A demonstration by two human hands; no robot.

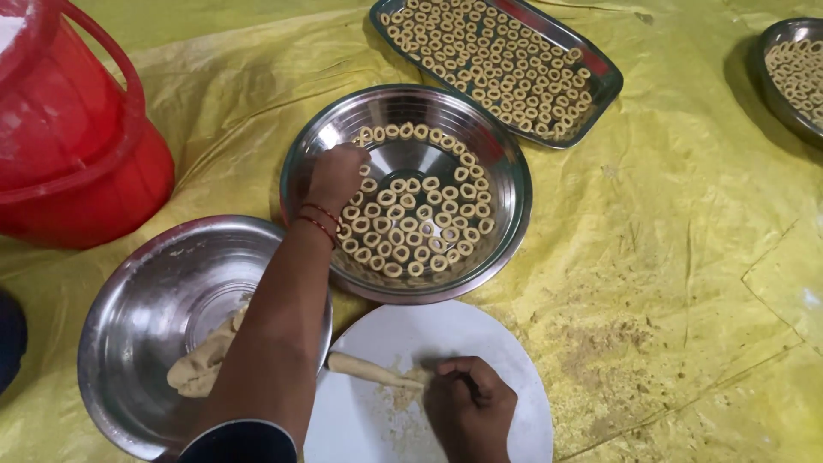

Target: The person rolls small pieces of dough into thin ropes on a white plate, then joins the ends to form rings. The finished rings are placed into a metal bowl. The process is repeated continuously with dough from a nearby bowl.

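Head view, we see two bare hands over a yellow sheet (pixel 686 257) that covers the floor. Left hand (pixel 336 176) reaches into the round steel bowl (pixel 506 171) in the middle, fingers bunched and pointing down among the dough rings (pixel 411 227); we cannot tell if a ring is pinched between the fingertips. Red thread bands sit on that wrist. Rings lie flat in rows across the bowl's bottom and right side, most touching their neighbours, bare steel near the centre top. Right hand (pixel 470 403) is low in the frame on a white round board (pixel 514 360), fingers curled down onto one end of a dough roll (pixel 369 370); the roll lies flat on the board, its free end pointing left toward the board's edge. Crumbs and flour are scattered on the board near that hand. Left of the board, partly under the left forearm, a second steel bowl (pixel 137 317) holds a dough lump (pixel 197 369) low against its wall. A red bucket (pixel 77 146) with a handle stands at the top left, just beyond that bowl. At the top, a rectangular steel tray (pixel 600 81) is packed with rings, near the middle bowl but apart from it. A further steel dish (pixel 771 94) with rings is cut off by the top right edge. Loose flour dusts the sheet to the right of the board.
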